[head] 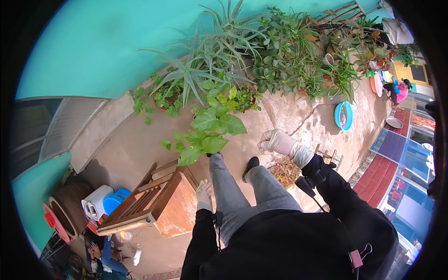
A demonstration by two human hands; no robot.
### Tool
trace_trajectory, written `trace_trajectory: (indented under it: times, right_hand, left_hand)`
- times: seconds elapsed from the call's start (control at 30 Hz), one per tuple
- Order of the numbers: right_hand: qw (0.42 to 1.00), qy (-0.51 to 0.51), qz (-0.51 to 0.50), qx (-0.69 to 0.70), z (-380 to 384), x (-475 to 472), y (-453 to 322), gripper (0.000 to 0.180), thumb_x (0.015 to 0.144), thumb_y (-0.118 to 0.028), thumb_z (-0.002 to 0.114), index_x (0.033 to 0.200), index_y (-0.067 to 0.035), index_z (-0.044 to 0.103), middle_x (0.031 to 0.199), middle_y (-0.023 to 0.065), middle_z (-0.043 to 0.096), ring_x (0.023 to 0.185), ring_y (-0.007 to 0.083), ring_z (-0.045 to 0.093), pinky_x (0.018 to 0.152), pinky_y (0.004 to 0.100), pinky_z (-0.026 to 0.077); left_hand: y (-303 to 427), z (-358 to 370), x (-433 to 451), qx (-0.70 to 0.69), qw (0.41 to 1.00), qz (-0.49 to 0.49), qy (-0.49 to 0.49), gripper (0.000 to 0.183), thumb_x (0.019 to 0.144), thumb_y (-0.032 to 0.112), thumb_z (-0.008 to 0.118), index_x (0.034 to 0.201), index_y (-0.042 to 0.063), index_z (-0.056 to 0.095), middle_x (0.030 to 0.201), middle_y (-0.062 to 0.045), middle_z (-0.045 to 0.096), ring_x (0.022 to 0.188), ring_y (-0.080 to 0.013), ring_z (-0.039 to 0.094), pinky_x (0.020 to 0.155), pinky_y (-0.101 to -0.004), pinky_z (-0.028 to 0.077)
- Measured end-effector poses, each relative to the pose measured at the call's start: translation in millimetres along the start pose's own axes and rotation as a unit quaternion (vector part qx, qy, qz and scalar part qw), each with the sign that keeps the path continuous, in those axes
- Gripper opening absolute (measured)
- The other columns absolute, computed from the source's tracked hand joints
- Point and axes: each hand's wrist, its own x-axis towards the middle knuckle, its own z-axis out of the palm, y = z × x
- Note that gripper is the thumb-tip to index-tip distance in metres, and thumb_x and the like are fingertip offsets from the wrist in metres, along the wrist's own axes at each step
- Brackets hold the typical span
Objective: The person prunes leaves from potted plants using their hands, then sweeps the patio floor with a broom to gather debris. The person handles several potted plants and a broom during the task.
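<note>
My left hand, in a pale glove, hangs beside the seat of a wooden chair. Its fingers are loosely extended, with nothing visible in them. My right hand, also gloved, is raised over the concrete floor in front of my right leg. Its fingers are curled in, and whether something small is pinched between them cannot be told. Just ahead of my feet stands a plant with broad green leaves. Below my right forearm is a reddish, dry-looking plant.
Aloe and other potted plants line the turquoise wall. A blue basin sits on the floor to the right. One person is seated far right; another sits lower left, near a large brown jar.
</note>
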Motion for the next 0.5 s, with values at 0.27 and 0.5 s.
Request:
trace_trajectory:
  times: [0.27, 0.5]
  right_hand:
    - [0.949, 0.272, 0.126, 0.095, -64, -121, 257, 0.012, 0.075, -0.013, 0.067, 0.077, -0.001, 0.067, 0.064, 0.0044, 0.064, 0.056, 0.0112, 0.055, 0.053, 0.0264, 0.044]
    - [0.858, 0.371, 0.053, 0.351, -116, -241, 367, 0.038, 0.082, -0.012, 0.06, 0.119, -0.003, 0.055, 0.08, -0.0009, 0.062, 0.059, 0.0034, 0.053, 0.053, 0.0182, 0.041]
  left_hand:
    - [-16, 82, -18, 0.162, 0.986, -0.005, 0.035, 0.053, 0.092, 0.045, 0.038, 0.13, 0.009, 0.044, 0.13, -0.012, 0.048, 0.118, -0.0254, 0.046, 0.099, -0.0342, 0.028]
    - [-29, 190, -61, 0.329, 0.942, 0.023, 0.056, 0.05, 0.092, 0.044, 0.039, 0.128, 0.011, 0.047, 0.124, -0.01, 0.053, 0.107, -0.0212, 0.054, 0.092, -0.0325, 0.035]
